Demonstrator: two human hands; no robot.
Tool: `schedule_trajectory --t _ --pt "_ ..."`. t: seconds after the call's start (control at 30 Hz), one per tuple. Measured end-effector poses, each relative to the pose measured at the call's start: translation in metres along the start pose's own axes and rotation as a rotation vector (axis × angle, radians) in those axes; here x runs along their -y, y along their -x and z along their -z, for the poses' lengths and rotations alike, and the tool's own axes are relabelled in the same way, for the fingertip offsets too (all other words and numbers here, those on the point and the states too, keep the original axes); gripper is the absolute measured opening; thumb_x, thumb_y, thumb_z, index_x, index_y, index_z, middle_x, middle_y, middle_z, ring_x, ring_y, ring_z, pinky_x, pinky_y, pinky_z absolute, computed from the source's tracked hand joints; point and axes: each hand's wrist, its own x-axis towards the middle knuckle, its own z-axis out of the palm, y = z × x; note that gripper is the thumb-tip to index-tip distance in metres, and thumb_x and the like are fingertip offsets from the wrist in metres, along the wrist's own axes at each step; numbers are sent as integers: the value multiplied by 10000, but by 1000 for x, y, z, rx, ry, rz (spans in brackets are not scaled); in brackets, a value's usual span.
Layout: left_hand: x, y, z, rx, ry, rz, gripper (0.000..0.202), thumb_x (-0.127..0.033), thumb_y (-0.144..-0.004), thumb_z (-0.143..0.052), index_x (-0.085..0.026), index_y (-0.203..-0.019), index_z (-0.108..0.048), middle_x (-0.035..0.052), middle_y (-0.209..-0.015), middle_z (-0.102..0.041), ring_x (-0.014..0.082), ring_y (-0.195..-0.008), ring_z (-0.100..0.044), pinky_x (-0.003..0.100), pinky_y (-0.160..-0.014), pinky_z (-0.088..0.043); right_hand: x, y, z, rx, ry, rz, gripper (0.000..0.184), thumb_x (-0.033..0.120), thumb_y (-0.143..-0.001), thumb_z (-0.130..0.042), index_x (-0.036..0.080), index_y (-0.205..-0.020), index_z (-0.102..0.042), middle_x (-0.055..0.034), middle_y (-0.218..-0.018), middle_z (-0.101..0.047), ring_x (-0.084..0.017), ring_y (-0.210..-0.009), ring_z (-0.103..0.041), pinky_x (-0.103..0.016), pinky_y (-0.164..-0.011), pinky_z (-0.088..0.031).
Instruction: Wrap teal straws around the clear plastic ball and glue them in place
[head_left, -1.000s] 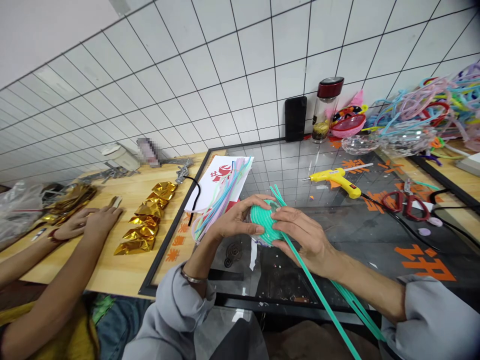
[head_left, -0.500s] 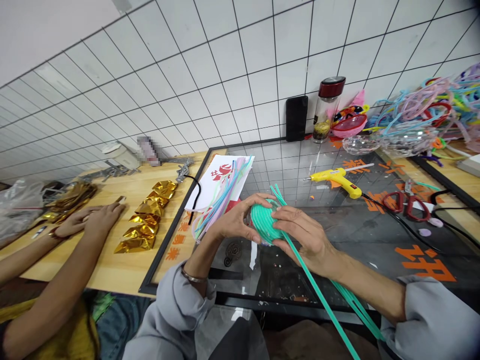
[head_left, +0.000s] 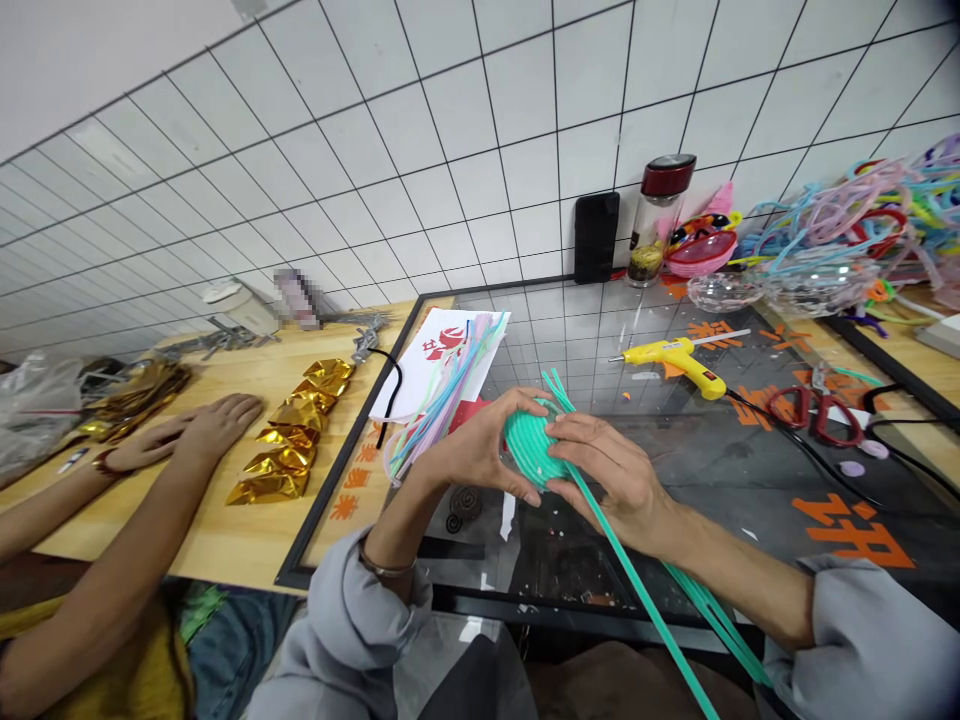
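I hold a round coil of teal pipe cleaners [head_left: 534, 447] above the glass mat. My left hand [head_left: 480, 447] wraps its left side, fingers curled over the top and thumb below. My right hand [head_left: 609, 472] grips the right side, fingers pressed against the coil. Long teal strands [head_left: 645, 605] trail from the coil down toward my lap, and short ends stick up behind it.
A yellow glue gun [head_left: 679, 357], red scissors [head_left: 817, 412], a bundle of pastel pipe cleaners on a white card [head_left: 450, 375] and a jar [head_left: 658, 215] lie on the glass mat [head_left: 735, 480]. A co-worker's hands [head_left: 191, 430] rest by gold foil pieces [head_left: 296, 430] at left.
My hands have turned the teal coil slightly and my left thumb has shifted under it. The co-worker's hand has slid a little right toward the gold foil.
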Motion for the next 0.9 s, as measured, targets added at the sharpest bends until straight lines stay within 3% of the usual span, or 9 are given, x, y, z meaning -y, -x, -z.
schedule_trajectory --t 0.57,0.9 --pt "-3 -3 -8 -78 24 -2 750 -295 -588 -909 -234 -1183 -457 141 -1322 -530 326 -1298 -535 499 -1088 -445 0 3 -1 6 -31 -33 357 209 -911 -652 186 -1260 -586 -148 -1192 -696 -258 -1160 -665 -472 -996 -578" --pt "10 -3 -8 -66 265 120 764 -310 -535 -927 -241 -1147 -474 120 -1348 -543 352 -1331 -516 545 -1113 -384 0 4 7 7 -50 -123 528 236 -892 -674 165 -1383 -494 -177 -1287 -612 -262 -1208 -616 -423 -993 -566"
